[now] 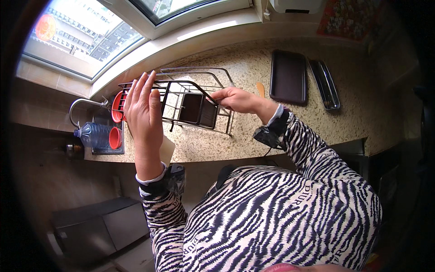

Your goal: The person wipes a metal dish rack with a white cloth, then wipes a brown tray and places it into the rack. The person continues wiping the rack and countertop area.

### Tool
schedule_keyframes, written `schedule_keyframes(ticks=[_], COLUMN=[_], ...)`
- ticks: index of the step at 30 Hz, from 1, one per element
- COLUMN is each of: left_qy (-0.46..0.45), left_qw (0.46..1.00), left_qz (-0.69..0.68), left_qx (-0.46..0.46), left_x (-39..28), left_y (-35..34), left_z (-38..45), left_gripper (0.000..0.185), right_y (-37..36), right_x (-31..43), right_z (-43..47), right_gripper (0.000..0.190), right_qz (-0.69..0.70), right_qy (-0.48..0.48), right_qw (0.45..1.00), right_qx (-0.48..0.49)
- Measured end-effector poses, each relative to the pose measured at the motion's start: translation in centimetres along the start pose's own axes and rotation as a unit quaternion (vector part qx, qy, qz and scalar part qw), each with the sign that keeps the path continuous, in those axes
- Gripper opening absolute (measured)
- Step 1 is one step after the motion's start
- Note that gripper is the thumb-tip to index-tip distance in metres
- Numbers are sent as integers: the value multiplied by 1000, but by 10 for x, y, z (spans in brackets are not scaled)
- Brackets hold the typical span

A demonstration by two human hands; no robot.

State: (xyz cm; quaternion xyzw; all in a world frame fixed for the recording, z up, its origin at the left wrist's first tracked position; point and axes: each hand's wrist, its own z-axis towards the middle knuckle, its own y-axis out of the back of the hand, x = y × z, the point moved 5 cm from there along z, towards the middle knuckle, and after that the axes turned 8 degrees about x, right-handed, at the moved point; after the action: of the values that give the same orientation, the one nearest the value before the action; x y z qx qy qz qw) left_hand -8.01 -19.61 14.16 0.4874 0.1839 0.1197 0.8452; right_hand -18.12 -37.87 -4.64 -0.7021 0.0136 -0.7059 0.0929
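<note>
A black metal wire dish rack [166, 98] stands on the speckled stone countertop [204, 146] before me. A dark box-shaped holder [192, 108] sits at its near right part. My right hand [234, 98] has its fingers closed around the rack's right frame bar. My left hand [144, 115] is raised over the rack's left end, fingers stretched out and thumb apart; it hides the bars behind it. Whether its palm touches them I cannot tell. Behind the rack lie grey bent metal rods [204, 69]. Under my left wrist shows a pale flat board [167, 151].
Left of the rack, a sink [98, 119] holds a large blue plastic bottle [97, 135] and red plastic basins [115, 137], with a curved faucet [80, 102] above. To the right lie a dark tray [289, 78], a black narrow tray [324, 85] and a small wooden utensil [260, 89]. A window [88, 40] borders the counter.
</note>
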Motion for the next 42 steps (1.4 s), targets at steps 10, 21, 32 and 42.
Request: schedule_keyframes(ticks=[10,21,32,42], left_qy=[6,8,-2,0], left_qw=[1000,1000,1000,1000], left_qz=[-13,-16,-12,-7], left_qx=[6,4,-7,-6], left_x=[12,10,3,4], left_y=[15,17,17,13], left_z=[-9,-9,-7,-3], left_gripper=[58,56,54,55], right_y=[-10,-30,-19,-31], right_x=[23,58,10,43], right_z=[-3,7,26,-12], right_gripper=[22,34,49,21], right_qz=[-170,-261,-9,-455], right_qy=[71,-57,70,87], right_qw=[980,964,998,857], right_qx=[-73,-7,4,-226])
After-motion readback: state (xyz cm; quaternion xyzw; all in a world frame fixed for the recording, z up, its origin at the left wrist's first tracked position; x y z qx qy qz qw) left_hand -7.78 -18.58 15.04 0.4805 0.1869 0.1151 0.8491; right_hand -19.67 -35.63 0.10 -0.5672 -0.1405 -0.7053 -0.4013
